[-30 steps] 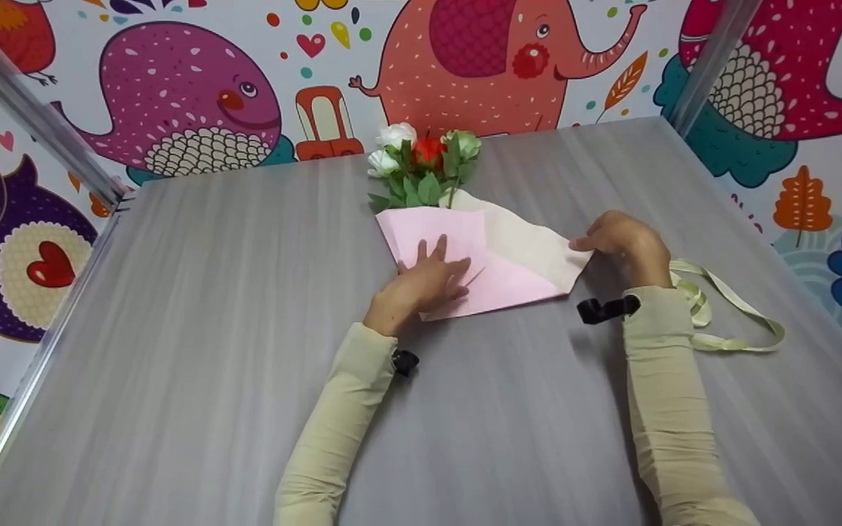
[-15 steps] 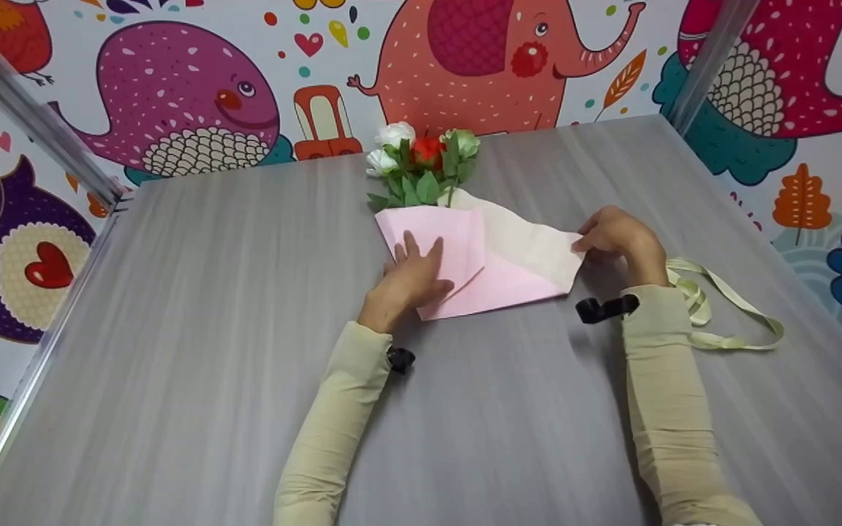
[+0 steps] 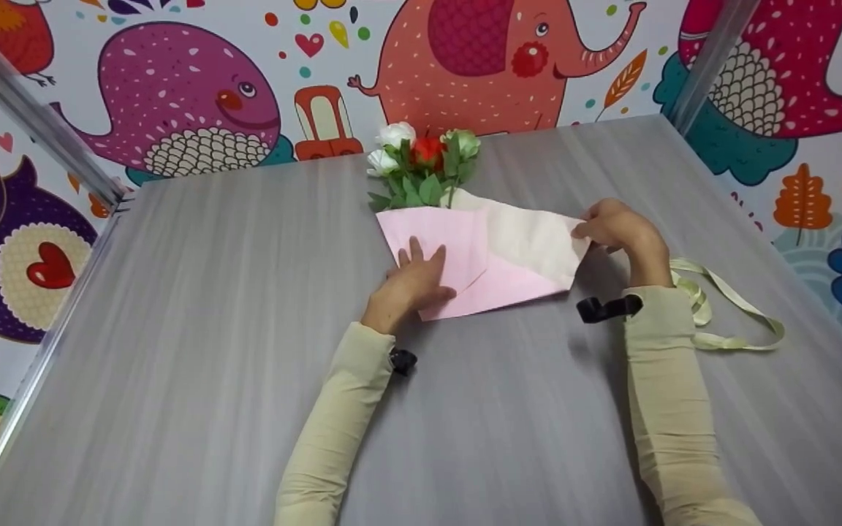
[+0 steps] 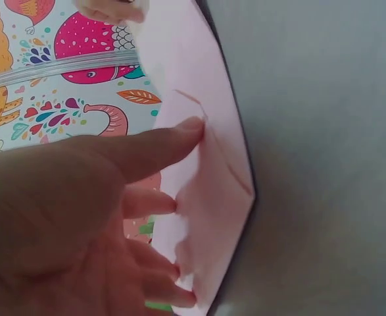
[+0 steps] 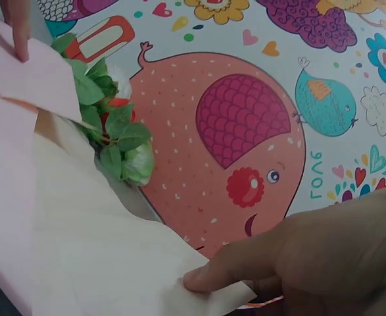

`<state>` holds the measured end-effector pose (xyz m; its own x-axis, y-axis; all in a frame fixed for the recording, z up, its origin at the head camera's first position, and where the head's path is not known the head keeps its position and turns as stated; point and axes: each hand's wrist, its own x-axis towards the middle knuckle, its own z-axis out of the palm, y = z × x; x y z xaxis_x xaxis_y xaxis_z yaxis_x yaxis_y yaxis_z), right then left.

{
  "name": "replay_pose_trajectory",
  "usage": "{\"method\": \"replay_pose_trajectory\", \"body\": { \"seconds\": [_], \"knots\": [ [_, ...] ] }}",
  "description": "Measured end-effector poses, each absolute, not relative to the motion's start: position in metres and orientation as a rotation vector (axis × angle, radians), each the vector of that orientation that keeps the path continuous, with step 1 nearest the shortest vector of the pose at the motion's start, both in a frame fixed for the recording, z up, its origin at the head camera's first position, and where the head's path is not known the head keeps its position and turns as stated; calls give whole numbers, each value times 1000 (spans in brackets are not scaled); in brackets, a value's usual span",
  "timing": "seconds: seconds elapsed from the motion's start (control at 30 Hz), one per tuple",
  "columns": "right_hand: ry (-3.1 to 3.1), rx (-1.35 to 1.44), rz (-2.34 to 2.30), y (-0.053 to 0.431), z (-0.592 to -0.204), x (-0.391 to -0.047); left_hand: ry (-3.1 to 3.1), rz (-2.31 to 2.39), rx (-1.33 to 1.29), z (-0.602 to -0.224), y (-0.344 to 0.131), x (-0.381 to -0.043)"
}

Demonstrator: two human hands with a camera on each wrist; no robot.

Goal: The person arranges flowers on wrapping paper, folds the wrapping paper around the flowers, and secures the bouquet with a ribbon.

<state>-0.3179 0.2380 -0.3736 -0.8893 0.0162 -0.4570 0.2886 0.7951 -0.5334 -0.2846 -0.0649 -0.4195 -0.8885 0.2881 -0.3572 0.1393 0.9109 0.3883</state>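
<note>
A sheet of wrapping paper (image 3: 512, 281), pink on one face and cream on the other, lies round a small bunch of artificial roses (image 3: 427, 155). White, red and pale green blooms with leaves stick out at its far end; the stems are hidden under the paper. My left hand (image 3: 410, 285) presses the folded pink flap with spread fingers, and the left wrist view has its thumb (image 4: 191, 125) near the flap's edge. At the paper's right corner my right hand (image 3: 622, 230) pinches the cream side between thumb (image 5: 199, 278) and fingers, with that corner lifted.
A pale green ribbon (image 3: 746, 318) lies loosely looped on the grey table (image 3: 194, 351), right of my right wrist. Beyond the flowers stands a wall (image 3: 494, 95) printed with cartoon animals, and similar panels rise on both sides.
My right hand has raised the paper's right corner slightly and moved it a little away from me. My left hand has slid left and drawn its fingers closer on the pink flap.
</note>
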Motion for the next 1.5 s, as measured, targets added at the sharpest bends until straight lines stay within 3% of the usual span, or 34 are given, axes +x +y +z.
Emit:
{"method": "replay_pose_trajectory", "body": {
  "seconds": [0.33, 0.57, 0.97, 1.5],
  "knots": [
    [2670, 86, -1065, 214, -351, -309, 2678, 450, 369, -420, -63, -285],
    [2589, 128, -1492, 192, -345, -306, 2700, 410, 476, -417, -61, -286],
    [2373, 38, -1869, 164, -346, -303, 2796, 535, 775, -413, -73, -288],
    [2097, -117, -2114, 132, -352, -299, 2747, 805, 484, -385, -102, -289]
  ]
}}
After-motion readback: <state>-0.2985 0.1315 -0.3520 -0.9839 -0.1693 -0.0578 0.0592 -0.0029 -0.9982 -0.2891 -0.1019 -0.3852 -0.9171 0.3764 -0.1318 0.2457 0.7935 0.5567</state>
